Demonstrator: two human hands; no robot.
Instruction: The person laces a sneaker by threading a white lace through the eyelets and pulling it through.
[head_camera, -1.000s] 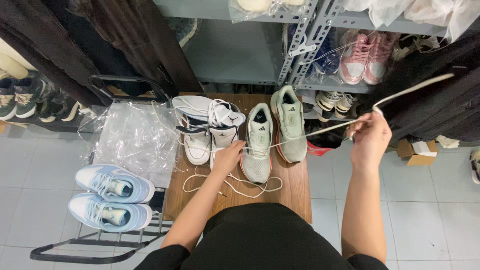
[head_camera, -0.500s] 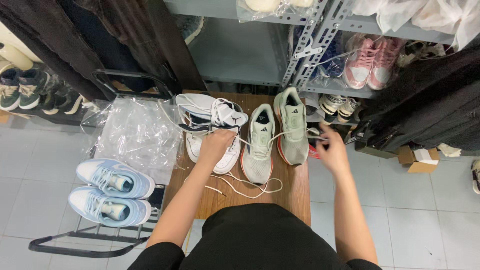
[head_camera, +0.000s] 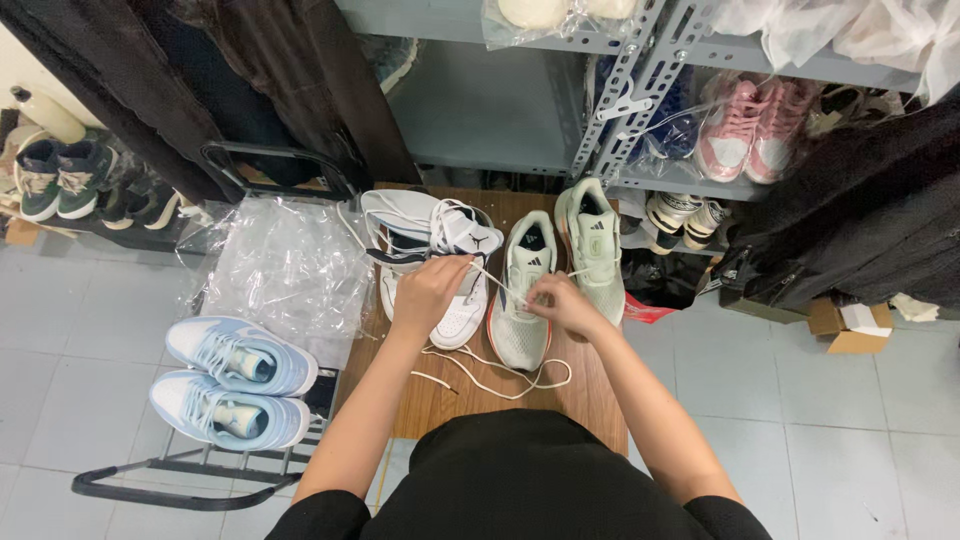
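A pale green running shoe (head_camera: 524, 300) with an orange sole edge stands on a small wooden table (head_camera: 450, 395), its mate (head_camera: 592, 245) just to its right. My left hand (head_camera: 428, 292) pinches the cream lace (head_camera: 490, 280) to the left of the near shoe, over a white high-top pair (head_camera: 425, 250). My right hand (head_camera: 562, 302) grips the same lace over the shoe's eyelets. Loose lace ends (head_camera: 500, 368) loop on the table in front.
A pair of light blue sneakers (head_camera: 235, 385) rests on a black cart to the left, beside crumpled clear plastic (head_camera: 275, 270). A grey metal shelf (head_camera: 610, 110) behind holds pink sneakers (head_camera: 745, 130). Dark clothes hang left and right. A cardboard box (head_camera: 848, 325) sits on the tiled floor.
My right hand, which had pulled the lace far out to the right, has come back in to the near green shoe. My left hand moved slightly up and left.
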